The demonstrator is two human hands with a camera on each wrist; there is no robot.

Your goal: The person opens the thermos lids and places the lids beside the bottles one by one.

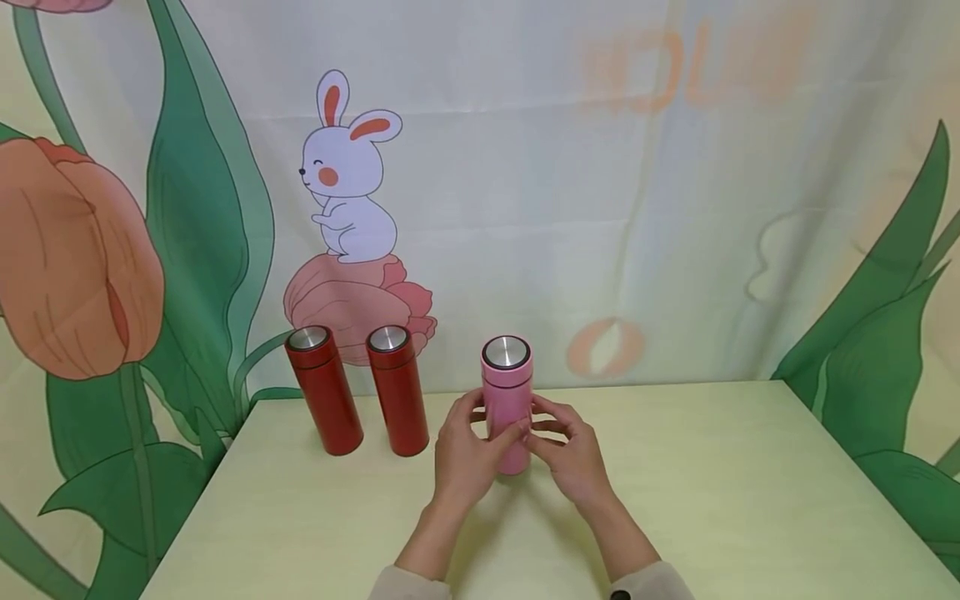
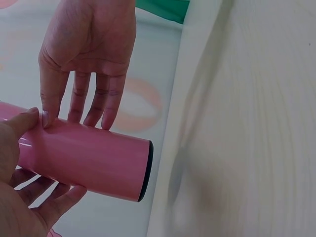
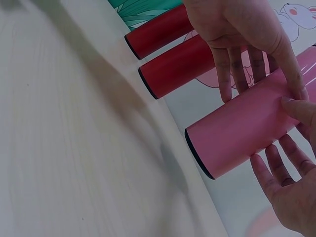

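A pink thermos bottle (image 1: 507,400) with a steel-topped lid stands upright between both hands, close over the table. From the left side my left hand (image 1: 462,454) holds it, thumb across the front and fingers around the far side. Opposite, my right hand (image 1: 573,458) holds its right side with thumb and fingertips. In the left wrist view the bottle's black base rim (image 2: 146,172) shows, and its shadow falls on the table apart from it. The right wrist view has the left hand (image 3: 247,29) above the bottle and the right hand (image 3: 294,202) below.
Two red thermos bottles (image 1: 326,400) (image 1: 399,400) stand side by side on the pale table (image 1: 712,500), left of the pink one. Behind the table hangs a printed curtain (image 1: 510,208) with a rabbit and tulips.
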